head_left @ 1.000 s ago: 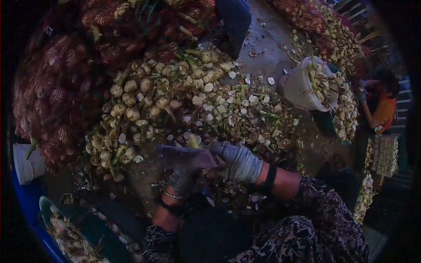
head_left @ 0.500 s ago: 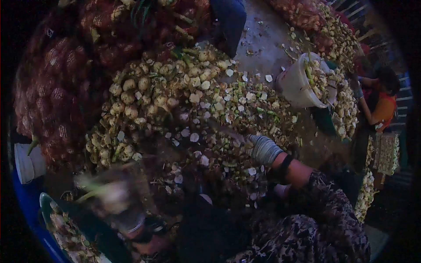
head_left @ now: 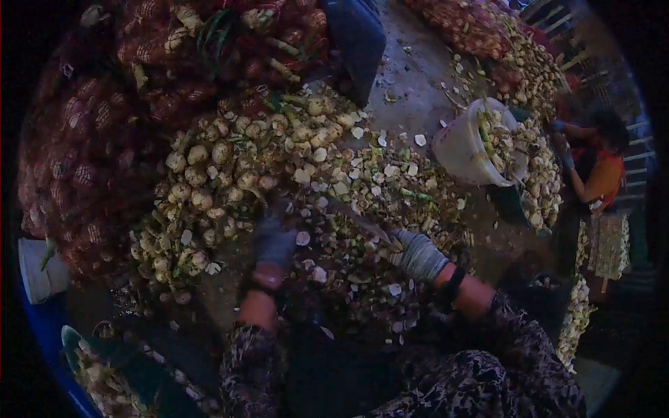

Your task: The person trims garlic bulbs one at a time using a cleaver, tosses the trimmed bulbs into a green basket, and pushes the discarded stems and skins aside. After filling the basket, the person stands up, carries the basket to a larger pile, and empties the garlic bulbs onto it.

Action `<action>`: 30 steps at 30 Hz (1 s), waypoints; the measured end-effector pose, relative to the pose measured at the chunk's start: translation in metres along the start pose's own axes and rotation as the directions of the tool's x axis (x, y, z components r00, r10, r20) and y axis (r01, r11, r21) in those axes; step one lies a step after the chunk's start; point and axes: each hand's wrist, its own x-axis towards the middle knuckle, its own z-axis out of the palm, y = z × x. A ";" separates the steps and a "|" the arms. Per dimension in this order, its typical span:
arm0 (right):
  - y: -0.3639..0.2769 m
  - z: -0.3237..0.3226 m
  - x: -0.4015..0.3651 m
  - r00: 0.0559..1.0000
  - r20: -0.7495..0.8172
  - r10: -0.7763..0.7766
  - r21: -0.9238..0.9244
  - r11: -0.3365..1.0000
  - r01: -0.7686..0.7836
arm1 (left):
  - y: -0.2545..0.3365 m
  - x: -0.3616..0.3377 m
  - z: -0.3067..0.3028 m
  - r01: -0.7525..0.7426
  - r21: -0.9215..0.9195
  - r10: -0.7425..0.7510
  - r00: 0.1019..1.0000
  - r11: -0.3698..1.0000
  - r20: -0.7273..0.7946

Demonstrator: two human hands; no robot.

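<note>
My right hand point(head_left: 419, 256), in a grey glove, is closed around the handle of a knife point(head_left: 364, 224), whose blade points up and left over the scraps. My left hand point(head_left: 275, 240), also gloved, is over the near edge of the heap of garlic bulbs point(head_left: 202, 198). Its fingers are dark and blurred, so whether they hold anything is unclear. Cut garlic scraps point(head_left: 334, 275) lie between and beyond the two hands.
Red mesh sacks point(head_left: 87, 167) stand at the left. A green-rimmed container point(head_left: 67, 341) with garlic is at bottom left, a white bucket point(head_left: 28, 268) above it. Another white bucket point(head_left: 456, 150) lies tilted at right. A co-worker point(head_left: 605, 174) sits at far right.
My left hand has moved from the green-rimmed container at lower left up and right to the heap; the blurred bulb near it no longer shows. My right hand, with the knife, has shifted slightly.
</note>
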 end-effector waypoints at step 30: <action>-0.099 0.027 0.021 0.975 -0.092 -0.201 0.458 0.861 0.221 | 0.075 -0.090 -0.047 -0.104 -0.296 0.189 0.943 0.949 0.274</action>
